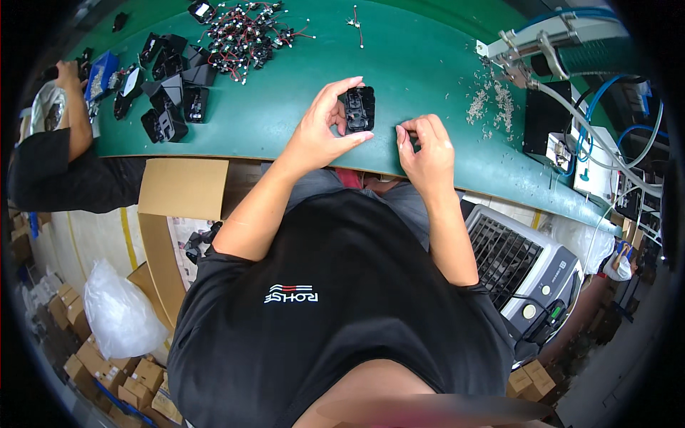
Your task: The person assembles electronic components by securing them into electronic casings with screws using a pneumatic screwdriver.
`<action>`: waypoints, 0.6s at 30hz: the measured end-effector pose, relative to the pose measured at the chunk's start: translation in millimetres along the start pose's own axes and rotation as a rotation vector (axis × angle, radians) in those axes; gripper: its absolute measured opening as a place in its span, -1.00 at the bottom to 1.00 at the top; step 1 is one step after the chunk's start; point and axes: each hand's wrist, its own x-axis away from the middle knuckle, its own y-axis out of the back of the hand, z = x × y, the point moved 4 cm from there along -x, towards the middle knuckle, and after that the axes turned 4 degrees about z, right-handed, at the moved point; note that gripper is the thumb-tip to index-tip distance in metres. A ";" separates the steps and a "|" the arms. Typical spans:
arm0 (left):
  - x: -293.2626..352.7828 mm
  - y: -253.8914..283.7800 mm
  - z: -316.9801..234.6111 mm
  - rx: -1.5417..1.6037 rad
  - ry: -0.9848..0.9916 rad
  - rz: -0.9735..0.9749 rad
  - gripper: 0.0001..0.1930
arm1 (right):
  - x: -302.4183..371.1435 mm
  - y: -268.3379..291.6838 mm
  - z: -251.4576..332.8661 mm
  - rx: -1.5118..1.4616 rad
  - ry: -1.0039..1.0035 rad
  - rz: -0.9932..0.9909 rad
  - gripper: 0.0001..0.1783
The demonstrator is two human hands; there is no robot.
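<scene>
A small black plastic housing [361,109] is gripped between the thumb and fingers of my left hand [320,132], above the front part of the green workbench [285,135]. Its recessed inner side faces up. My right hand [430,151] is a short way to the right, apart from the housing. Thumb and index finger are pinched together there; whatever may lie between them is too small to make out.
Wired parts [246,43] are heaped at the back left, near several black housings [168,93]. Small screws [499,103] are scattered at the right by hoses and a black box [546,118]. A co-worker's arm [78,107] is at far left. An open carton [182,189] and an air cooler [514,250] flank me.
</scene>
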 end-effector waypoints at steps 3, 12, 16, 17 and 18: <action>-0.4 -0.8 1.4 0.033 0.004 -0.003 -0.06 | -1.5 -0.5 1.9 0.055 -0.082 0.083 -0.89; -2.0 2.8 1.8 0.189 0.039 0.004 -0.06 | -8.2 3.4 -1.7 -0.062 0.081 0.225 -0.88; 2.4 5.7 0.8 0.126 0.005 -0.038 -0.05 | -3.7 2.1 4.4 -0.064 0.030 0.277 -0.90; 2.5 7.5 2.9 0.129 -0.002 -0.035 -0.05 | -4.0 -2.3 4.1 -0.038 0.051 0.311 -0.91; 1.7 4.3 2.6 0.129 0.004 -0.026 -0.05 | -2.8 -0.2 3.6 -0.026 0.090 0.305 -0.92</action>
